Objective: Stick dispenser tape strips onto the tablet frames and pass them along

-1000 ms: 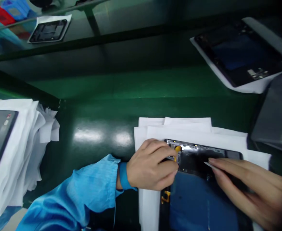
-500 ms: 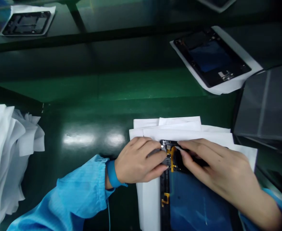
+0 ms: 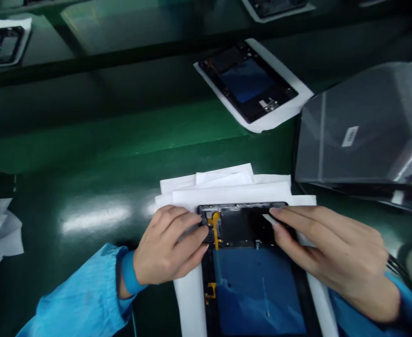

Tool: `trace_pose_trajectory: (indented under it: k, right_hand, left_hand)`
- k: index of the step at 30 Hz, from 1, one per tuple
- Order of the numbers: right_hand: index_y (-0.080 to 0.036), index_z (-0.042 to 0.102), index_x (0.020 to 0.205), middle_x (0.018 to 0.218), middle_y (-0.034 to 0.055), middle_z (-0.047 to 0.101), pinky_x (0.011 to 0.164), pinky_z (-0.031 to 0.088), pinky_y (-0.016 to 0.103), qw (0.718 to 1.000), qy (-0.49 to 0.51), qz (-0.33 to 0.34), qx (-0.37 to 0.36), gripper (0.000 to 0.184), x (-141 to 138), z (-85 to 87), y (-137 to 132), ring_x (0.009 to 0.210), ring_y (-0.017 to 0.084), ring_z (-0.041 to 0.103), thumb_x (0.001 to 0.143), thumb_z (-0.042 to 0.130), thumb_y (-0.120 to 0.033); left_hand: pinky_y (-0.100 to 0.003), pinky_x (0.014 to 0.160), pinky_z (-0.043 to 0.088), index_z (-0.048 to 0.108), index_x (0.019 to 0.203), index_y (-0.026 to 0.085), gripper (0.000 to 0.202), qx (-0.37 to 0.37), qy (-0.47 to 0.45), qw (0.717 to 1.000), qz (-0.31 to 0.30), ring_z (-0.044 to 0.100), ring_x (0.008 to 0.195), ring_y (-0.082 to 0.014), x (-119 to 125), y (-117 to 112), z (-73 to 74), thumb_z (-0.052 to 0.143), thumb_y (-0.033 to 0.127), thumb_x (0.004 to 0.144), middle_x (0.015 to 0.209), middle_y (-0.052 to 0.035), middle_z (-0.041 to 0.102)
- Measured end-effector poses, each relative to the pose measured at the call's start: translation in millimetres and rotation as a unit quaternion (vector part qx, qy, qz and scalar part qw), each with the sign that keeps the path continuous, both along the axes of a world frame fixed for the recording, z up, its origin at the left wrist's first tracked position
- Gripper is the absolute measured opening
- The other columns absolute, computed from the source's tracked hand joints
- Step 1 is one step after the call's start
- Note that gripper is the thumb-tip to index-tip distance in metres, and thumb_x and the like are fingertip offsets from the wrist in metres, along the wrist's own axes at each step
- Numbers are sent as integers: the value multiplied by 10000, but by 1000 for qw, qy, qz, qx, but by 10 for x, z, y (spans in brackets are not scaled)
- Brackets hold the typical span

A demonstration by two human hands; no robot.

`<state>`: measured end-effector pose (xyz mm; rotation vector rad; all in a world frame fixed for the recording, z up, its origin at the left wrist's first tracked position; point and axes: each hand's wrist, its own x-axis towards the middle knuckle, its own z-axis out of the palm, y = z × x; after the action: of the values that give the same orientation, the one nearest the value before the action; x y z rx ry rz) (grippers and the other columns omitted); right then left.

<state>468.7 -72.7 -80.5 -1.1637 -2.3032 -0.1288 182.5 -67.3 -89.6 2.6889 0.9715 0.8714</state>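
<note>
Blue sleeves lead to two bare hands on an open tablet (image 3: 251, 262). The left hand (image 3: 167, 245) pinches its top left corner by the orange strip (image 3: 215, 227). The right hand (image 3: 332, 255) presses flat fingers on the top right edge, holding nothing. This looks like a fitting step; next needs a gentle, careful push. The tablet is dark with a blue middle, lying on white sheets (image 3: 227, 187) on the green surface (image 3: 86, 187).
</note>
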Motion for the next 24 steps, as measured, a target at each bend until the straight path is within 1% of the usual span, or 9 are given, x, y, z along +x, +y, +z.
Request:
trace_pose_trajectory:
  k: [3, 6, 8, 11, 14, 17, 19, 24]
  right_hand:
    - [-177, 650, 1061, 853, 34, 736, 571, 486, 274, 1000, 8, -25, 11, 266, 221, -52, -65, 688, 153, 682, 834, 719, -55]
    - [-211, 638, 1106, 880, 24, 740, 599, 516, 285, 999, 33, -22, -20, 281, 346, -134, -104, 715, 165, 693, 866, 673, -69]
    - [-213, 631, 1115, 914, 33, 737, 668, 549, 291, 998, 56, 0, -35, 264, 386, -181, -107, 758, 168, 695, 885, 654, -86]
    - [-181, 628, 1088, 921, 51, 723, 736, 565, 280, 995, 87, 24, -47, 205, 414, -210, -91, 790, 156, 686, 904, 638, -92]
    - [-159, 635, 1082, 941, 64, 716, 763, 566, 278, 993, 97, 28, -61, 189, 435, -192, -83, 822, 156, 681, 905, 640, -90]
    - [-146, 648, 1069, 983, 78, 711, 776, 567, 292, 994, 83, 31, -67, 149, 459, -164, -94, 872, 169, 672, 924, 625, -120]
    - [-145, 650, 1067, 1001, 79, 701, 779, 564, 290, 994, 76, 40, -68, 133, 473, -153, -101, 900, 167, 659, 946, 594, -138]
    - [-153, 666, 1071, 962, 70, 667, 699, 544, 300, 994, 45, 55, -84, 184, 486, -157, -93, 915, 188, 623, 988, 510, -203]
  left_hand:
    - [-373, 784, 539, 653, 987, 121, 123, 11, 21, 999, -36, 613, 874, -223, 228, -56, 153, 559, 194, 955, 934, -78, 685]
    - [-346, 635, 516, 659, 928, 112, 127, -13, 80, 995, -63, 589, 708, -197, 598, -103, 294, 573, 201, 956, 812, -47, 655]
    - [-341, 540, 476, 648, 871, 125, 95, -29, 125, 990, -65, 551, 630, -196, 836, -103, 340, 587, 172, 926, 739, -29, 605]
    - [-333, 489, 448, 600, 779, 156, 89, -29, 157, 986, -48, 526, 595, -198, 1072, -56, 339, 630, 134, 860, 695, -15, 550]
    - [-334, 497, 462, 577, 758, 167, 124, -26, 159, 987, -30, 530, 598, -198, 1170, 13, 312, 648, 141, 857, 700, -15, 548]
    - [-347, 532, 492, 593, 785, 161, 141, -36, 168, 985, -31, 555, 628, -207, 1217, 65, 304, 601, 183, 924, 722, -25, 566]
    - [-353, 558, 507, 606, 801, 155, 189, -46, 169, 984, -34, 567, 646, -209, 1246, 82, 305, 541, 205, 971, 734, -33, 579]
    - [-352, 590, 525, 621, 801, 151, 257, -74, 156, 984, -30, 576, 669, -204, 1287, 86, 282, 474, 211, 1002, 746, -42, 594]
